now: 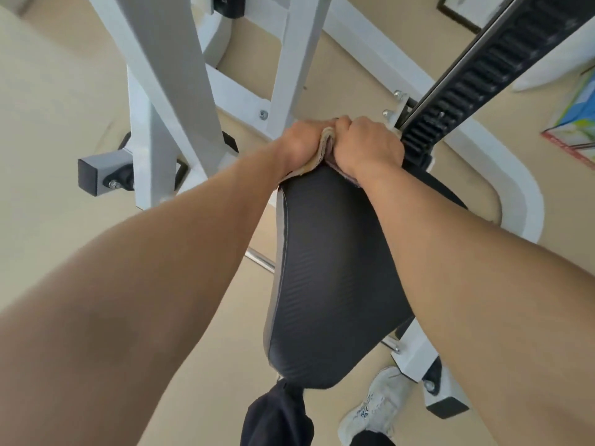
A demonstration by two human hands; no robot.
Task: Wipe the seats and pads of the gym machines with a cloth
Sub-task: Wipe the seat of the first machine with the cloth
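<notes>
Gripping cloth point(323, 149) with left hand point(299, 143) and right hand point(367, 146), fingers point(344, 123) curled round it, pressed onto pad point(331, 268) end beneath fingers, likely for firmer scrubbing.

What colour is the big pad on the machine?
The pad is black with fine ribbed lines and a grey edge along its side. The head view shows it clearly.

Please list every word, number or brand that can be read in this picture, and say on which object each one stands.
No text here can be read with certainty.
Colourful poster at the right edge: its print is too blurred to read.
White shoe: a blue marking on its side, too blurred to read.
Black pad and cloth: no text visible.
</notes>
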